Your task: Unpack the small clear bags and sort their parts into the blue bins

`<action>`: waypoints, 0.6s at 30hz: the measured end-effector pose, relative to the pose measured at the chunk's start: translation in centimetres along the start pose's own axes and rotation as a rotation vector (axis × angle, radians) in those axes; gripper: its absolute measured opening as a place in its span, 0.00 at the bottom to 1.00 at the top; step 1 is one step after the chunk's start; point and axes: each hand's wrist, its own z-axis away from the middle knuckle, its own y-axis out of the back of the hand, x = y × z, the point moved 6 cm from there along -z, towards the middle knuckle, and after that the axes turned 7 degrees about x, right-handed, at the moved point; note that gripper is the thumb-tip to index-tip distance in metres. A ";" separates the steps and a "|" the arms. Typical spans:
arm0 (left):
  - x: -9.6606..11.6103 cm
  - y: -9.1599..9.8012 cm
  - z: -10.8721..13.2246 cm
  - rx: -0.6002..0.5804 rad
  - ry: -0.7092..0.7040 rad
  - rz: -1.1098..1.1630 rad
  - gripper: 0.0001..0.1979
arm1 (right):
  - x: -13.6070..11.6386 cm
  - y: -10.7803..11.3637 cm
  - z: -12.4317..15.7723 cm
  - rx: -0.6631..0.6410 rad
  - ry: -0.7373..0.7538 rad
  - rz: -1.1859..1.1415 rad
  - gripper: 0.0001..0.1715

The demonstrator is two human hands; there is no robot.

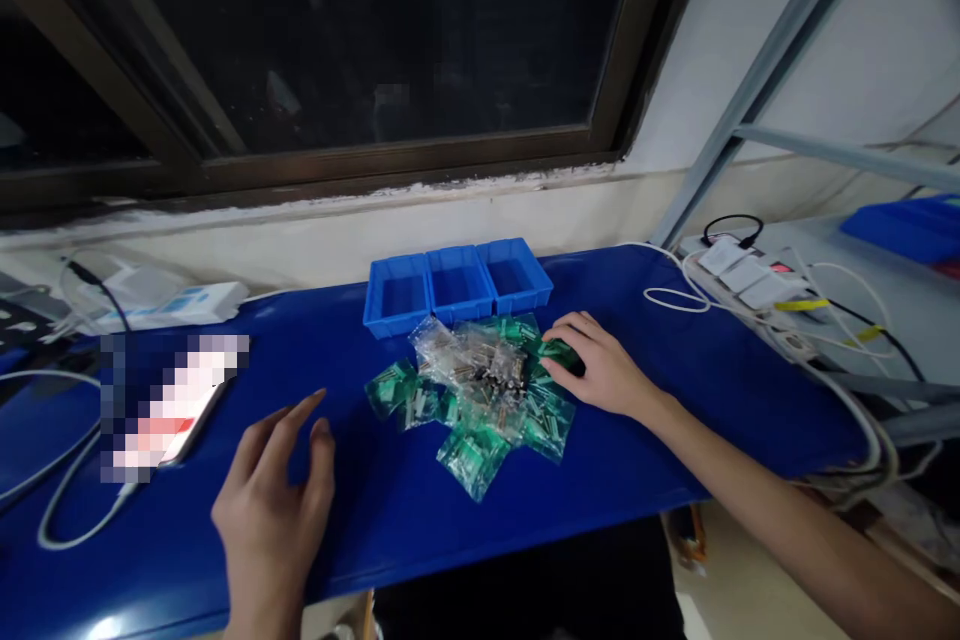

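A heap of small green and clear plastic bags point(480, 390) with tiny parts lies in the middle of the blue table point(675, 420). My right hand point(600, 365) rests on the heap's right edge, fingers bent over a green bag point(559, 352). My left hand point(274, 490) hovers above the table left of the heap, fingers apart and holding nothing. Three small blue bins point(457, 285) stand in a row just behind the heap.
A phone point(176, 410) with a white cable point(67, 510) lies at the left. A white device point(172, 305) sits at the back left. A power strip with plugs and cables point(750, 280) lies at the right. A dark window stands behind.
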 end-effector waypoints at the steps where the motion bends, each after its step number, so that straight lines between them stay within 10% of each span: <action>1: -0.1 0.1 0.0 0.012 0.015 0.010 0.13 | 0.1 0.1 0.0 0.008 -0.002 -0.014 0.11; 9: 3.0 0.2 -3.7 0.037 -0.069 0.278 0.11 | 0.1 -0.1 -0.1 -0.015 0.059 -0.084 0.08; 18: 8.5 -4.6 -9.8 -0.175 -0.365 0.451 0.12 | -0.3 1.6 -1.3 0.220 0.075 -0.170 0.10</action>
